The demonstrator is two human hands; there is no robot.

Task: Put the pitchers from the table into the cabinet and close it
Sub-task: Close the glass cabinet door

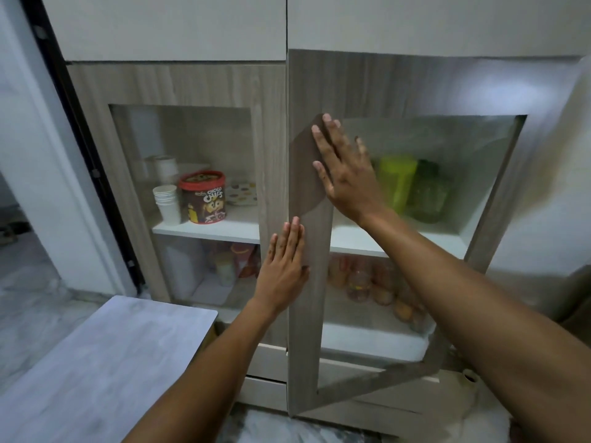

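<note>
Two pitchers stand on the upper shelf behind the right glass door: a light green pitcher (396,182) and a dark green pitcher (430,191) to its right. The right cabinet door (308,314) is still slightly ajar, its left edge standing out from the frame. My right hand (343,169) lies flat on that door's left frame and glass, fingers spread. My left hand (284,266) rests flat lower on the same door edge. Neither hand holds anything.
The left cabinet door (268,148) is shut; behind its glass are a choco chips tub (203,198) and stacked paper cups (166,203). Jars and bottles fill the lower shelves. A grey table (105,362) stands at lower left, a doorway (19,219) at far left.
</note>
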